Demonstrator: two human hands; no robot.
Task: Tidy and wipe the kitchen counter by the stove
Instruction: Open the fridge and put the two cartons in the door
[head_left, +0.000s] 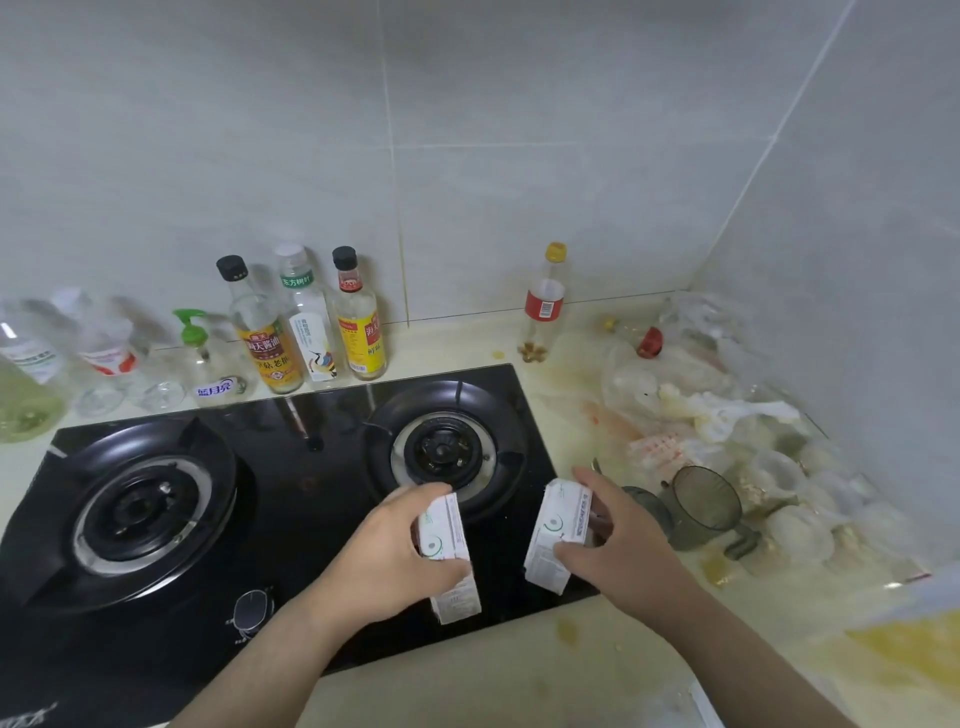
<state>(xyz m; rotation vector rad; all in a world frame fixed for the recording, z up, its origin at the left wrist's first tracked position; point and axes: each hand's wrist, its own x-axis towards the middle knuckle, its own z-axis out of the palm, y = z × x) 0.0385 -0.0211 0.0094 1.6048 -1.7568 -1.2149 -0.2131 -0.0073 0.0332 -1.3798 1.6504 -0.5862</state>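
Black glass of the two-burner stove (291, 493) fills the left side, with a green-pump soap bottle (205, 358) and three sauce bottles (311, 332) lined up along the wall behind it. Over the stove's front right corner the left hand (384, 551) curls around one white carton (457, 597), and just beside it the right hand (623, 540) grips a second white carton (558, 530), both tilted. Further right, the stained counter (519, 675) carries a yellow-capped bottle (543, 306) at the wall, crumpled plastic bags (691, 395) in the corner and a grey see-through cup (704, 506) near the right hand.
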